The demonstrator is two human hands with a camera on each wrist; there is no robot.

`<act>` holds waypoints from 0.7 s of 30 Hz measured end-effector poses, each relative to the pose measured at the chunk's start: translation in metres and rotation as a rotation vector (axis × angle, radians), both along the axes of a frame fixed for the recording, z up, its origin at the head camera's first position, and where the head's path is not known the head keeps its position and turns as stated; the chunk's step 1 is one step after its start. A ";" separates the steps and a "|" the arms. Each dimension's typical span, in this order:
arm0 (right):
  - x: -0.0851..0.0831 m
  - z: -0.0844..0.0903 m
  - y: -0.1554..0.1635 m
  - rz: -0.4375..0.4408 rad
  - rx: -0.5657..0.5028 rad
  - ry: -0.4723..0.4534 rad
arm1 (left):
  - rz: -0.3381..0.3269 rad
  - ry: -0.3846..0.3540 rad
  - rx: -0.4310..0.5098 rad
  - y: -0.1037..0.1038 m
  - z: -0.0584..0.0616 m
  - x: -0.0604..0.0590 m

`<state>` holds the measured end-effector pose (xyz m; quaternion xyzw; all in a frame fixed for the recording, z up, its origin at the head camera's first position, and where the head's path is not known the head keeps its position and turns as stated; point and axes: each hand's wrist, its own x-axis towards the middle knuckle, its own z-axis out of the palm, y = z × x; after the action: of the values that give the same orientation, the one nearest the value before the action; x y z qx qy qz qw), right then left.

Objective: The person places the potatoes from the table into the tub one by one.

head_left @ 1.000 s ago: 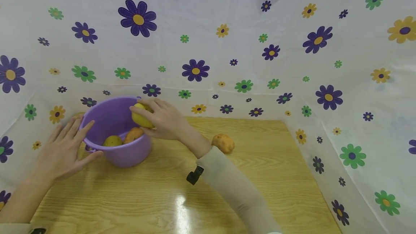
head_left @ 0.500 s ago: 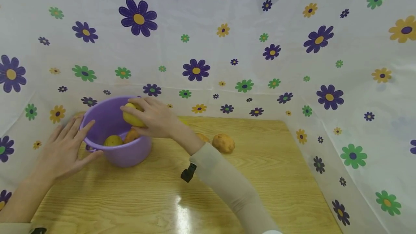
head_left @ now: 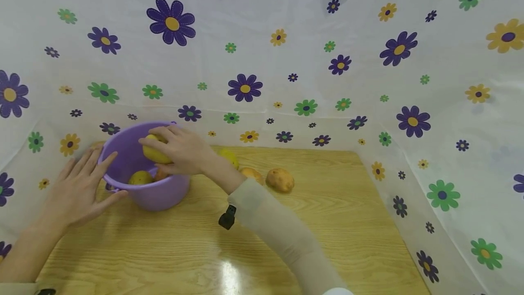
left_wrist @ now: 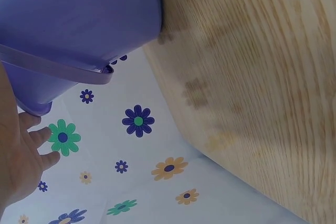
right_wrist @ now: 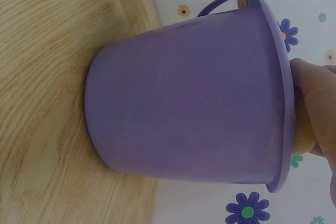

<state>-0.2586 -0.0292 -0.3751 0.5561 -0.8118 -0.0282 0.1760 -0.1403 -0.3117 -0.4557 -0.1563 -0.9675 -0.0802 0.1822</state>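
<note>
A purple bucket point(head_left: 163, 192) stands tilted-looking on the wooden table at the left. Over its mouth my right hand point(head_left: 184, 151) grips a smooth yellow fruit point(head_left: 153, 150), lemon-like in colour; part of it is hidden by the fingers. In the right wrist view the fruit point(right_wrist: 304, 129) shows just beyond the bucket's rim. My left hand point(head_left: 78, 190) rests with spread, straight fingers against the left side of the rim. Inside the bucket lie a greenish-brown round fruit point(head_left: 140, 177) and an orange-brown thing point(head_left: 159, 175), partly covered by the right hand.
Two potatoes, a near one point(head_left: 280, 180) and one partly behind the right forearm point(head_left: 251, 174), lie on the wooden table point(head_left: 327, 222). A yellow-green fruit point(head_left: 228, 157) sits behind the right wrist. White flowered cloth point(head_left: 254, 58) encloses the back and sides.
My right hand has moved left with the yellow fruit, from the bucket's right rim to over its opening. The yellow-green fruit behind the wrist has come into sight. The left hand stays put.
</note>
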 end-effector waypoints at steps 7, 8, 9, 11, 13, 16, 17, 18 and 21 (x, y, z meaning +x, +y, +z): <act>0.003 -0.005 -0.010 -0.007 0.027 -0.013 | 0.005 -0.005 -0.008 -0.001 -0.002 0.001; 0.003 -0.005 -0.010 -0.009 0.028 -0.018 | 0.006 -0.007 -0.011 -0.002 -0.001 0.001; 0.003 -0.005 -0.011 -0.010 0.030 -0.022 | 0.006 -0.008 -0.013 -0.002 -0.001 0.001; 0.003 -0.005 -0.011 -0.012 0.031 -0.029 | 0.007 -0.009 -0.014 -0.002 -0.001 0.000; 0.003 -0.006 -0.011 -0.009 0.026 -0.029 | 0.008 -0.008 -0.017 -0.002 -0.001 0.000; 0.003 -0.006 -0.010 -0.008 0.017 -0.033 | 0.007 -0.009 -0.016 -0.002 -0.001 -0.001; 0.003 -0.006 -0.010 -0.008 0.016 -0.038 | 0.008 -0.009 -0.017 -0.002 -0.001 -0.001; 0.003 -0.006 -0.011 -0.011 0.019 -0.046 | 0.008 -0.009 -0.016 -0.002 -0.001 -0.001; 0.001 -0.007 -0.011 -0.035 0.029 -0.089 | 0.007 -0.011 -0.011 -0.002 -0.001 -0.001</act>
<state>-0.2577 -0.0405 -0.3823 0.5449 -0.8280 -0.0185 0.1312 -0.1409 -0.3140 -0.4567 -0.1534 -0.9694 -0.0748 0.1765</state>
